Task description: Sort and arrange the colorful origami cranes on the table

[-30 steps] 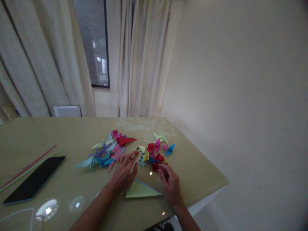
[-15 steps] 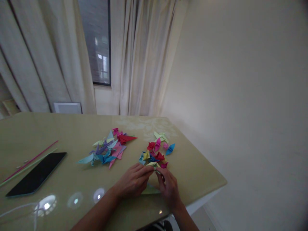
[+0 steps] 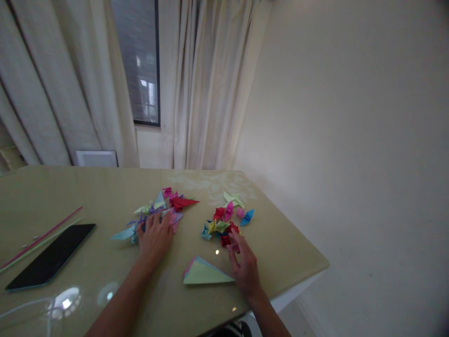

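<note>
Spread over the left pile of folded paper cranes [image 3: 177,217], my left hand [image 3: 155,234] has its fingers stretched out, touching or just above the blue and purple ones. Its fingertips partly hide those cranes. On the right, my right hand [image 3: 244,264] is at the near edge of a second pile of small folded paper figures [image 3: 219,214]. Its thumb and fingers are curved but apart, close to a red and a magenta piece. Between my hands lies a stack of folded paper triangles [image 3: 206,274], pale green on top with blue and pink edges beneath.
A black tablet-like slab [image 3: 52,257] lies on the glossy table [image 3: 115,187] at the left, beside thin pink and green strips [image 3: 49,231]. A white cable [image 3: 28,304] runs near the front left. The table's right edge slopes beside the wall [image 3: 343,164].
My left hand has moved left from the small pale green piece to the left pile. That piece now sits among the right pile. My right hand has let go, and the triangle stack is uncovered.
</note>
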Available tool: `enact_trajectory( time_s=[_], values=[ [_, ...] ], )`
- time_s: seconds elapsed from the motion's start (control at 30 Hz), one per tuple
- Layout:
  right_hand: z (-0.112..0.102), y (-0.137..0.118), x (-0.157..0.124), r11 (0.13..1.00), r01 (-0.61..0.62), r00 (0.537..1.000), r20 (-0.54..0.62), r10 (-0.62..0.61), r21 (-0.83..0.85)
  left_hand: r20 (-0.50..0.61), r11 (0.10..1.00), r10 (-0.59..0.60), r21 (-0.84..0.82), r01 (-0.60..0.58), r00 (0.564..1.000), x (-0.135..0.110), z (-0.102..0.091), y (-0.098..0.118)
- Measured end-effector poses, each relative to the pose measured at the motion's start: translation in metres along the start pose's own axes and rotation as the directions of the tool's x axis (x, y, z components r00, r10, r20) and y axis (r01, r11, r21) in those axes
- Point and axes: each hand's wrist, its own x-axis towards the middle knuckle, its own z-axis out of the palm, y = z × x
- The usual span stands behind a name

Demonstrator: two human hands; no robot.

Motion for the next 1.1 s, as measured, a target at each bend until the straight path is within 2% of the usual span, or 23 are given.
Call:
enact_trajectory(
  time_s=[0.07,0.13,0.5,0.6,0.73,0.83,0.93,1.03,1.1],
  values=[
    [0.001,-0.001,0.000,1.000,0.025,1.000,-0.010,-0.025,-0.013,0.083,1.000,0.004,0.026,-0.006,0.997,0.000,-0.001,-0.002],
    [0.000,-0.003,0.000,0.999,0.038,0.999,-0.014,-0.038,-0.015,0.115,0.999,0.007,0.032,-0.010,0.993,0.001,0.000,-0.002],
    [-0.004,-0.008,0.000,0.996,0.085,0.996,0.025,-0.084,-0.038,0.110,0.999,-0.001,0.033,-0.003,0.994,0.007,0.012,-0.016],
    [-0.004,-0.007,-0.001,0.996,0.086,0.996,0.037,-0.085,-0.035,0.059,0.999,-0.040,-0.009,0.040,0.997,0.008,0.006,-0.013],
    [-0.005,-0.009,0.000,0.995,0.092,0.996,0.009,-0.092,-0.027,-0.118,0.976,-0.048,-0.216,0.021,0.992,0.009,-0.006,-0.003],
    [-0.006,-0.011,0.000,0.996,0.085,0.996,-0.008,-0.085,-0.018,-0.236,0.883,-0.047,-0.464,-0.070,0.971,0.009,-0.011,0.006],
    [-0.007,-0.013,0.000,0.997,0.075,0.996,-0.044,-0.074,0.018,-0.285,0.716,-0.057,-0.679,-0.160,0.957,0.005,-0.010,0.017],
    [-0.008,-0.017,0.014,0.996,0.042,0.998,-0.051,-0.038,0.084,-0.243,0.580,-0.080,-0.800,-0.153,0.967,-0.002,-0.008,0.029],
    [-0.007,-0.020,0.035,0.992,0.045,0.999,0.001,-0.045,0.120,-0.179,0.538,-0.059,-0.834,-0.119,0.982,-0.008,-0.008,0.036]
  ],
)
